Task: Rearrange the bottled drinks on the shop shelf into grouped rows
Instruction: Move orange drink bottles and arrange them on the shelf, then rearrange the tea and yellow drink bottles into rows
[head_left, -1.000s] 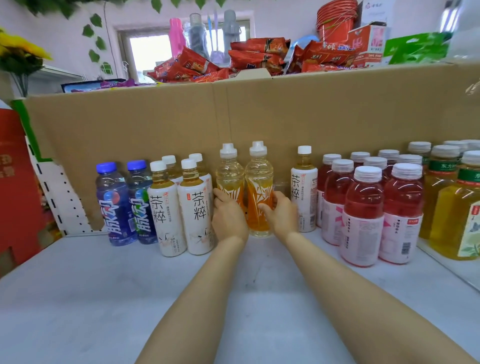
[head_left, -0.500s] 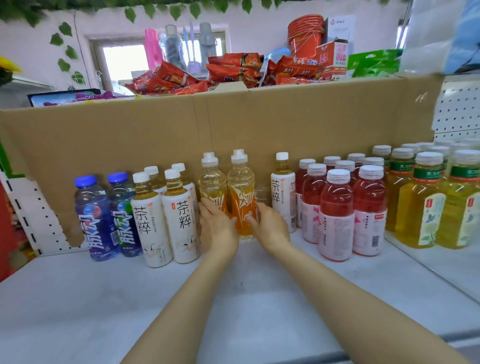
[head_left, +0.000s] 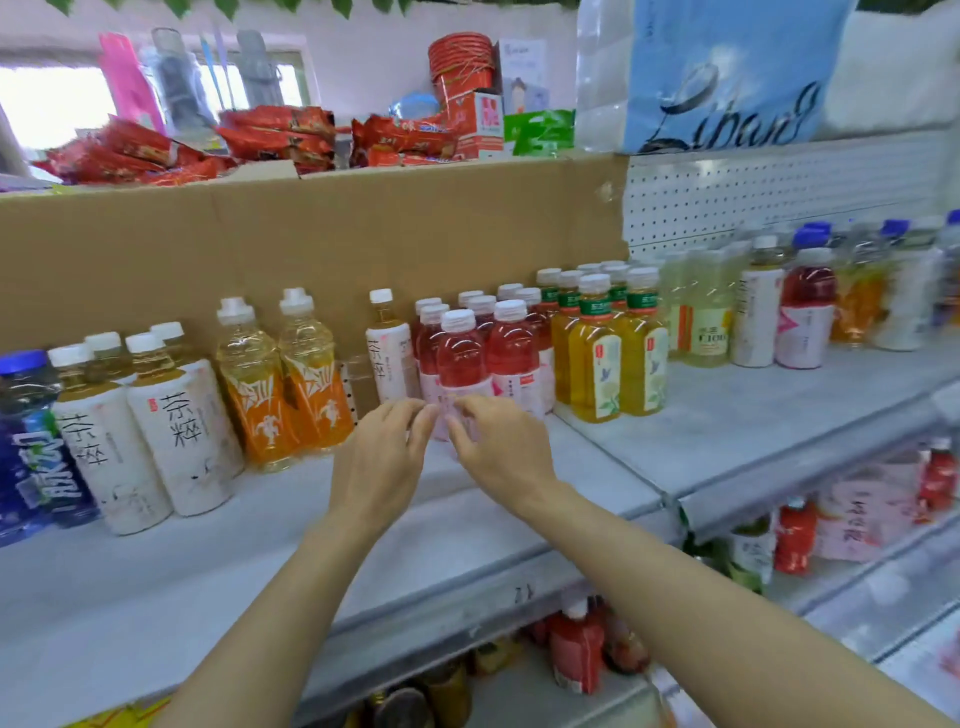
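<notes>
Left hand (head_left: 382, 457): fingers loosely curled, tips at the lower label of the front red bottle; blur makes it impossible to tell whether it is gripping.
Right hand (head_left: 501, 449): fingers curled toward the same label, close beside the left hand; grip cannot be told.
Front red bottle (head_left: 460, 358): upright, white cap, at the front of the red-drink group on the grey shelf (head_left: 260, 545).
White tea bottles (head_left: 176, 431): left of centre, black characters 茶粹 on the labels.
Orange-label bottles (head_left: 280, 384): two, side by side, between the tea bottles and a lone tea bottle (head_left: 387, 353).
Yellow drinks (head_left: 595, 358): right of the red group, green neck bands.
Blue bottle (head_left: 28, 447): far left, white lettering, blurred.
Blue pack (head_left: 727, 78): top right, script lettering, not clearly legible.
</notes>
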